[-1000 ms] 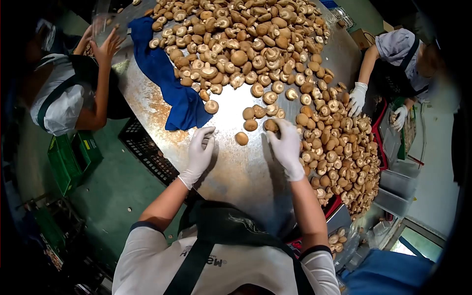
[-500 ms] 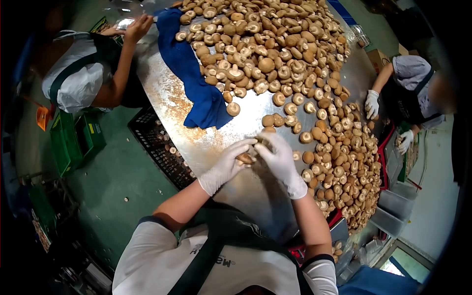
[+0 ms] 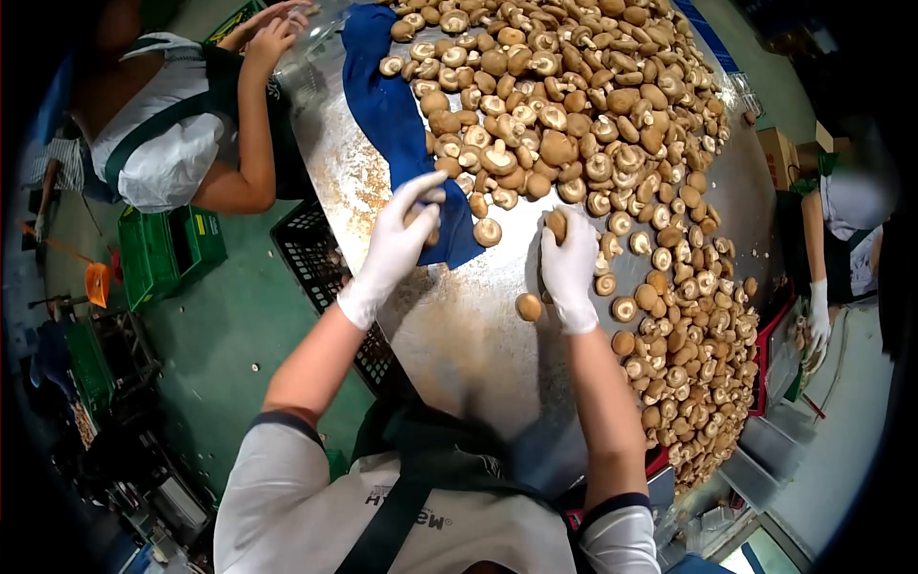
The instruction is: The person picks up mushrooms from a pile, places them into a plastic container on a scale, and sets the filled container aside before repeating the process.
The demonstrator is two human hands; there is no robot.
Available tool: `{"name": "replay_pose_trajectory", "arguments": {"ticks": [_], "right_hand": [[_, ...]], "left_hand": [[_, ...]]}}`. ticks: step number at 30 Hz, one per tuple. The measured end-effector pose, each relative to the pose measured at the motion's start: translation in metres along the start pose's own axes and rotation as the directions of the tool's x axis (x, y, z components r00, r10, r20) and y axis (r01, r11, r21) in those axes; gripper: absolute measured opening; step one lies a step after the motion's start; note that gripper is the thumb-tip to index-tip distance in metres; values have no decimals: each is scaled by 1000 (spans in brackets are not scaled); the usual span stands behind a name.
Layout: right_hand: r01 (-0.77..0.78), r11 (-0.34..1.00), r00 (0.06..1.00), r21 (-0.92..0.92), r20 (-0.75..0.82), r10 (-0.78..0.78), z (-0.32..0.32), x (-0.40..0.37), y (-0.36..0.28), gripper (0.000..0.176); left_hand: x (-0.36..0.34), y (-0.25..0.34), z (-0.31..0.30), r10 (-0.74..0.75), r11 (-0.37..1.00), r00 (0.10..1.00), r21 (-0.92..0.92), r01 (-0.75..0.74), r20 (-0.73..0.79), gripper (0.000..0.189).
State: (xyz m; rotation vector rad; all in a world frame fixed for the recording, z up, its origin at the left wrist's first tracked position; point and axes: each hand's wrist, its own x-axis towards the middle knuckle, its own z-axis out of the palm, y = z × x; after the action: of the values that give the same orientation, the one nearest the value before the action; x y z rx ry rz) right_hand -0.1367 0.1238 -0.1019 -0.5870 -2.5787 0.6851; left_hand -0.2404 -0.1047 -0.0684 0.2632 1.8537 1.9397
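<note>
My left hand (image 3: pixel 397 239), in a white glove, is closed around a brown mushroom that is partly hidden by the fingers, over the edge of the blue cloth (image 3: pixel 390 115). My right hand (image 3: pixel 568 253), also gloved, holds a mushroom (image 3: pixel 556 225) between thumb and fingers, at the near edge of the heap. A loose mushroom (image 3: pixel 528 307) lies on the metal table (image 3: pixel 449 335) just left of my right wrist. The large mushroom pile (image 3: pixel 574 105) spreads across the far side and down the right of the table.
A black crate (image 3: pixel 378 359) stands below the table's left edge, and a green crate (image 3: pixel 172 253) on the floor further left. One co-worker (image 3: pixel 182 124) is at the left. Another, with a gloved hand (image 3: pixel 818 330), is at the right near clear plastic containers (image 3: pixel 765 445).
My hands have moved apart, the left up and left to the cloth, the right up to the heap. The mushroom between them is gone from there. The right co-worker's hands have lowered.
</note>
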Motion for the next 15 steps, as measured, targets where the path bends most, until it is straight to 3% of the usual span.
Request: {"name": "replay_pose_trajectory", "arguments": {"ticks": [2, 3, 4, 5, 6, 8, 9, 10, 12, 14, 15], "right_hand": [[-149, 968, 963, 203, 251, 96, -39, -10, -38, 23], [-73, 960, 974, 271, 226, 10, -48, -27, -62, 22], [4, 942, 978, 334, 195, -73, -50, -48, -86, 21], [48, 936, 882, 348, 425, -203, -44, -66, -97, 25], [86, 924, 719, 372, 619, -316, -36, -84, -106, 29], [96, 769, 772, 632, 440, -458, -24, -120, -137, 39], [161, 766, 742, 622, 436, -509, -6, -137, -140, 44], [225, 759, 710, 612, 431, -558, 4, -140, -143, 48], [209, 776, 756, 595, 405, -515, 7, -130, -136, 31], [131, 771, 822, 623, 367, -436, 4, -88, -119, 21], [172, 820, 877, 546, 293, -380, 2, -60, -111, 15]], "left_hand": [[26, 18, 3, 250, 834, 963, 482, -269, 104, 37], [37, 24, 12, 366, 697, 919, 612, -373, 145, 34], [46, 36, 21, 273, 627, 945, 712, -317, 181, 37], [55, 29, 28, 268, 536, 939, 777, -329, 213, 39], [65, 22, 35, 263, 437, 933, 832, -342, 246, 42], [78, 16, 48, 47, 394, 950, 868, -302, 309, 46], [82, 11, 53, 80, 364, 955, 883, -295, 286, 42], [84, 9, 54, 94, 443, 962, 854, -272, 257, 40], [85, 3, 53, 110, 590, 974, 776, -222, 196, 36], [87, -21, 41, 271, 842, 954, 449, -299, 128, 35], [80, -24, 36, 187, 959, 980, 203, -198, 73, 35]]}}
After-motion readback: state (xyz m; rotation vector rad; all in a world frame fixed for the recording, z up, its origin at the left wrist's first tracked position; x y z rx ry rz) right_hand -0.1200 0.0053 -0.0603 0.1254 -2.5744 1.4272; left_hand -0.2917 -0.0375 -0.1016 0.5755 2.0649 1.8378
